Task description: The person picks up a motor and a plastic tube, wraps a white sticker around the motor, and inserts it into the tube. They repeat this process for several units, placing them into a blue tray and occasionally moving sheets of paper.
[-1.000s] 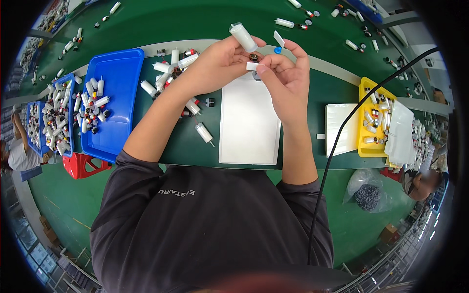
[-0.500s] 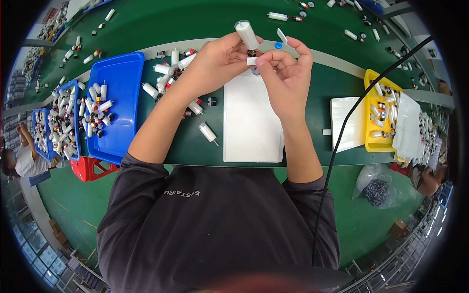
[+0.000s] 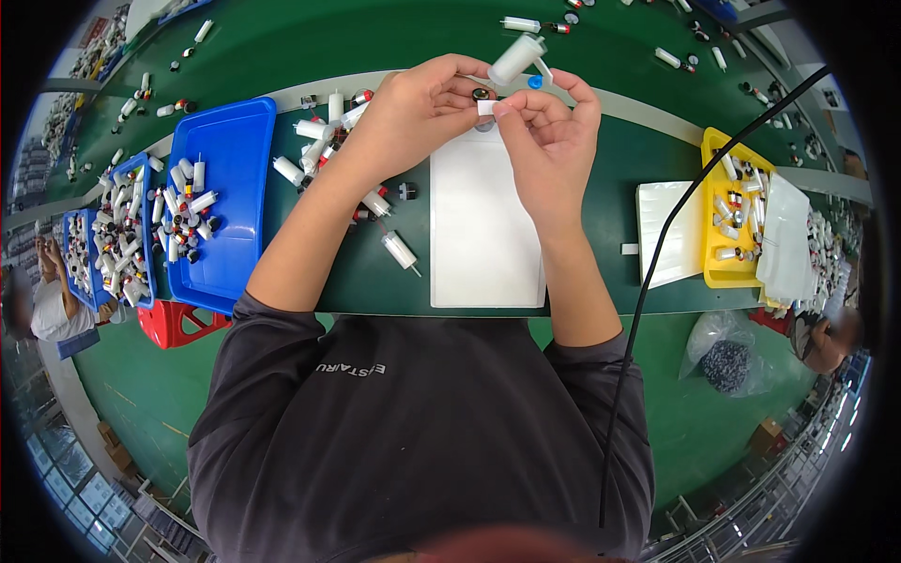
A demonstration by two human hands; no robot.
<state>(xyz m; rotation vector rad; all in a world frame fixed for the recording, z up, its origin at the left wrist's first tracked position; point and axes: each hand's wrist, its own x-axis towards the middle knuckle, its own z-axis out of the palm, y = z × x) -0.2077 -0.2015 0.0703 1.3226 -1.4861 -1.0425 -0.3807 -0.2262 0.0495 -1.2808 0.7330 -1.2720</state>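
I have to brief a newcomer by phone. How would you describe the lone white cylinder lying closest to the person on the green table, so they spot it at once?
Start at the big white sheet in the middle of the green table. Just off its left edge, toward the person, lies the white cylinder, tilted, with a thin pin pointing at the sheet. Unlike the others clustered near the blue tray, it lies alone, nearest the table's front edge.

The person wears a dark charcoal, soft-knit sweatshirt with small pale lettering printed across the chest. Its long sleeves are pushed up to about the elbows, bunching in folds there, so both forearms are bare. The left hand and right hand are bare too, with no gloves, rings or watch showing.
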